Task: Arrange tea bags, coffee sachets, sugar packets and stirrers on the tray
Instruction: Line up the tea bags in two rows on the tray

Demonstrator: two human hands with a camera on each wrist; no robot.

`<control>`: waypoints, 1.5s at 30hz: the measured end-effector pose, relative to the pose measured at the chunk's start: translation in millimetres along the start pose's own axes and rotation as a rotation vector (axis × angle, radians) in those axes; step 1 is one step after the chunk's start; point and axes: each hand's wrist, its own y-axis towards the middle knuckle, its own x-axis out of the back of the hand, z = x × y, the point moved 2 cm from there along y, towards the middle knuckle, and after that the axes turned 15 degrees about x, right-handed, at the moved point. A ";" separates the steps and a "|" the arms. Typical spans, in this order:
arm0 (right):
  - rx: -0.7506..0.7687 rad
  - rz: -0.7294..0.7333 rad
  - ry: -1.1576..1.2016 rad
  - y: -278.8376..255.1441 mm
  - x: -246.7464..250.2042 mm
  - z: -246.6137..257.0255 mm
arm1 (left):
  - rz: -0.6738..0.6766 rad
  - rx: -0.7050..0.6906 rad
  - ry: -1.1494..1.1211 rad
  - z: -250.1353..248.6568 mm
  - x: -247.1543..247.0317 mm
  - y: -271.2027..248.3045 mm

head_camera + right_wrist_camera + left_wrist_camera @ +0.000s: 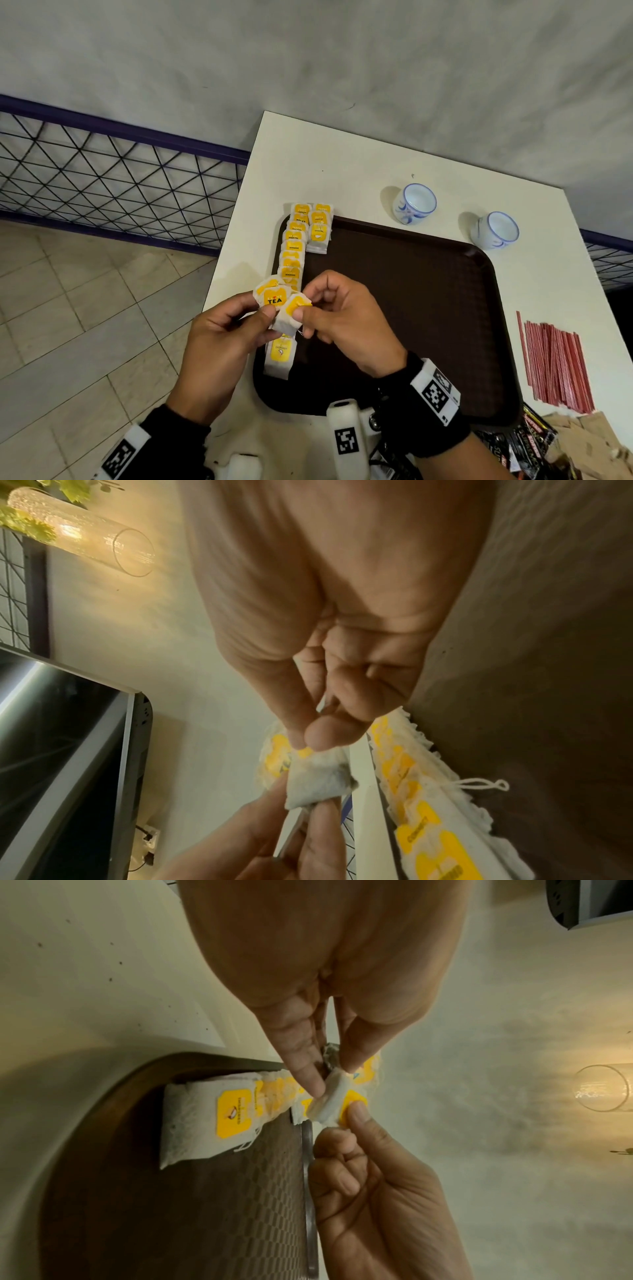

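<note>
Two hands meet over the left edge of a brown tray [428, 308]: the left hand [219, 339] grips a small bunch of yellow-tagged tea bags [274, 298], the right hand [346, 318] pinches one tea bag [291, 315] from it, above a row of tea bags [293, 253] lying on the tray

black sleeves [178, 425], white wrist blocks [434, 390] printed with black square codes.

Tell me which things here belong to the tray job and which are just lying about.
Part of the job:
tea bags in rows on the brown tray
small bunch of tea bags pinched by left hand and right hand
red stirrers
dark sachets

Lying about:
two blue-and-white cups
wire fence
</note>
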 end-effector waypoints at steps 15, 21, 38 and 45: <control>-0.042 -0.091 0.042 15.8 31.9 5.4 | -0.022 0.045 -0.024 0.3 2.5 -0.5; -0.088 -0.089 -0.123 52.9 54.7 0.4 | -0.025 0.063 -0.025 1.0 2.9 -2.2; -0.194 -0.134 -0.335 109.8 48.7 -31.6 | -0.036 0.137 0.006 10.1 8.0 -2.7; -0.207 -0.161 -0.379 114.1 49.2 -35.2 | -0.019 0.144 0.009 10.8 8.3 -0.8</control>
